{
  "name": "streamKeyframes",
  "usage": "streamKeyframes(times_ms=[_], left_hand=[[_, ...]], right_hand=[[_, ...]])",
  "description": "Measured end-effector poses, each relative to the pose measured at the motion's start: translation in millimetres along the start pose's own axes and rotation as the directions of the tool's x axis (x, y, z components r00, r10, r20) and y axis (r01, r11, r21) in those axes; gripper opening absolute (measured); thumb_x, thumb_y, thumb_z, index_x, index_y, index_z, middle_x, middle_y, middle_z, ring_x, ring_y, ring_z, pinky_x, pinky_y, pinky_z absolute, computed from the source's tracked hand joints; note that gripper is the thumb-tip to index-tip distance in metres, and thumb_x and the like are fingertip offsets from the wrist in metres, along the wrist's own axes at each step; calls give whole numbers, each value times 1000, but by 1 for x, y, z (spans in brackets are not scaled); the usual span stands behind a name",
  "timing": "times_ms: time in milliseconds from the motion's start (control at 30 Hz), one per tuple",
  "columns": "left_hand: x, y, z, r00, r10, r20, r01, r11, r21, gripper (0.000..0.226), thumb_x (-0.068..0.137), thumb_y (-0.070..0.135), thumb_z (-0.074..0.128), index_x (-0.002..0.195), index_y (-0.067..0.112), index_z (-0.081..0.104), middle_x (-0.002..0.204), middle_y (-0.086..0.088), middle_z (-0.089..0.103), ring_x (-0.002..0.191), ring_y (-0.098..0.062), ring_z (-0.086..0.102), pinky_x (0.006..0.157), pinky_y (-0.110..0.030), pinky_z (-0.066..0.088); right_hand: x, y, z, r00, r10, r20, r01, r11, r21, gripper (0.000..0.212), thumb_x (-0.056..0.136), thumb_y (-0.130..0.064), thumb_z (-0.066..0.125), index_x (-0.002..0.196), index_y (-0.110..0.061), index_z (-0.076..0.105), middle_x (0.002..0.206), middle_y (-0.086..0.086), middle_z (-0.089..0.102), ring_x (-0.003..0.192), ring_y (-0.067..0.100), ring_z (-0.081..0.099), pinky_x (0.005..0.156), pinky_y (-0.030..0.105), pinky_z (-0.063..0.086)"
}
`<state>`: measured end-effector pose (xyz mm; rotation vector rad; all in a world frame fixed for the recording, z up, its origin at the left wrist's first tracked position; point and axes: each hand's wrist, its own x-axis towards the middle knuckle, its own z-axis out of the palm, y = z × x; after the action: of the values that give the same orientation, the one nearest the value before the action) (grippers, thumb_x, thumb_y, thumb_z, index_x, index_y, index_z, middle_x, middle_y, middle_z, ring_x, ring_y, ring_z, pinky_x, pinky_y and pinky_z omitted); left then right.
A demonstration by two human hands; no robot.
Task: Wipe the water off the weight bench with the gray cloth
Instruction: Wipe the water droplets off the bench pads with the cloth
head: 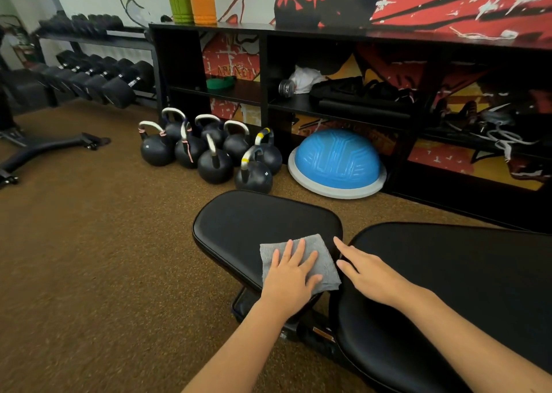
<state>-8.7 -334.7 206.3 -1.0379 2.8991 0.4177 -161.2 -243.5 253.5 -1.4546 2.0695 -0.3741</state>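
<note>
The black weight bench has a small seat pad [254,222] and a long back pad [448,273] to its right, with a gap between them. A folded gray cloth [313,248] lies on the seat pad's near right corner. My left hand [291,276] presses flat on the cloth with fingers spread. My right hand [367,268] hovers or rests open at the back pad's left end, fingers pointing at the gap, holding nothing. I cannot make out water drops on the pads.
Several black kettlebells [209,154] and a blue balance dome [337,162] stand on the brown floor beyond the seat. A black shelf unit [268,94] runs along the wall. A dumbbell rack [98,79] is at the far left, another bench's base [44,151] near it.
</note>
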Motion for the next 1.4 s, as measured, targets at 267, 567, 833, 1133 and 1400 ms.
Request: streamKeyframes(times_ms=[267,567,833,1133,1400], left_hand=[[-31,-4,9,989,150,-11,-149,986,70,56,99,44,22,148,33,-3,157,5,-14,142,-16,-21,114,-38,-14],[-44,-41,13,957,291,2,-287,946,153,59,94,48,22,141,43,-12,155,13,-16,142,-12,-19,114,-35,-16],[-51,-46,20,982,179,-69,-170,978,121,67,80,63,1,141,43,-14,157,10,-13,139,-12,-22,111,-37,-19],[-52,-24,4,998,-62,10,63,992,-107,83,73,69,-2,149,36,2,158,-1,-15,144,-25,-17,116,-39,-7],[-49,-19,-1,992,-106,69,108,994,-30,57,99,44,25,149,33,1,158,-3,-12,145,-27,-13,119,-43,0]], right_hand=[[3,-4,8,999,43,6,-43,999,28,56,101,-39,30,149,-39,1,158,2,16,146,13,2,114,37,16],[7,-19,4,1000,16,-1,-16,999,-28,56,101,-42,28,148,-40,-2,158,7,11,146,17,3,114,39,16],[-4,-32,13,988,-147,-39,136,968,-212,57,102,-38,27,150,-29,-2,159,-8,-4,144,10,-12,116,31,3],[-29,-60,41,948,-287,-138,266,952,-151,56,101,-23,34,150,-12,8,159,6,-3,146,18,-5,117,29,3],[-39,-63,41,947,-307,-99,283,938,-201,57,101,-18,34,150,-8,7,159,10,1,146,21,-2,117,31,4]])
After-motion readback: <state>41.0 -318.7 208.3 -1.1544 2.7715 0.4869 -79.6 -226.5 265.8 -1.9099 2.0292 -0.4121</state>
